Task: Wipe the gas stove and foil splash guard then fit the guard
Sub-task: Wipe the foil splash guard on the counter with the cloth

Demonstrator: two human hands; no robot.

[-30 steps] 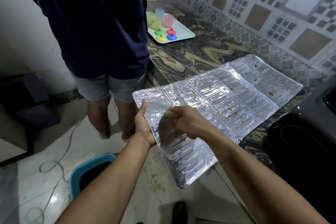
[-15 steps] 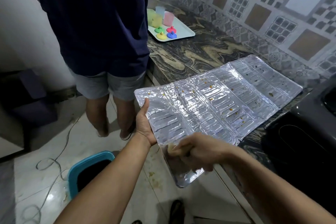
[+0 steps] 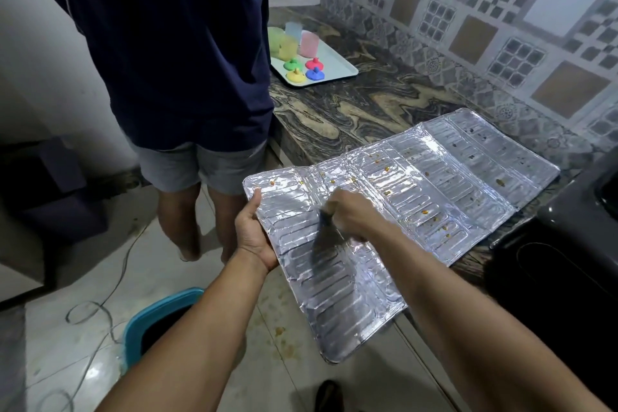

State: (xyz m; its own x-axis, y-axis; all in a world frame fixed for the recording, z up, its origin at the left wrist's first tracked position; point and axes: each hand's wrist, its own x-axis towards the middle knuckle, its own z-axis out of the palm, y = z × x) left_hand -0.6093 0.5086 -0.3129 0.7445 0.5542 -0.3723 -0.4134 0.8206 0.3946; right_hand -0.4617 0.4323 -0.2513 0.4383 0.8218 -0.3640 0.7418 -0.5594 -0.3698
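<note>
A person's left hand (image 3: 253, 235) grips the near left edge of a ribbed, silver aluminium-foil splash guard (image 3: 418, 191), thumb laid on top and fingers curled beneath, at about 8 o'clock from the sheet's centre. The right hand (image 3: 354, 217) is clenched around a small tan wiping pad (image 3: 331, 208), pressed to the foil near its middle; the pad is blurred and mostly hidden by the fist. The guard lies unfolded and flat, its far panels resting on the swirled brown-and-cream marble countertop (image 3: 351, 107) and its near panel overhanging the counter edge above the pale tiled floor (image 3: 100, 328). Orange-brown food specks dot the panels toward 2 o'clock. A black glass-topped gas stove (image 3: 561, 264) sits at 4 o'clock, just beside the guard. At 11 o'clock a second person in a navy top and grey shorts (image 3: 187, 84) stands at the counter. Beyond, at 12 o'clock, a white tray (image 3: 337, 67) carries pastel plastic cups and coloured lids. A teal-rimmed bin (image 3: 160, 314) stands on the floor at 7 o'clock.
</note>
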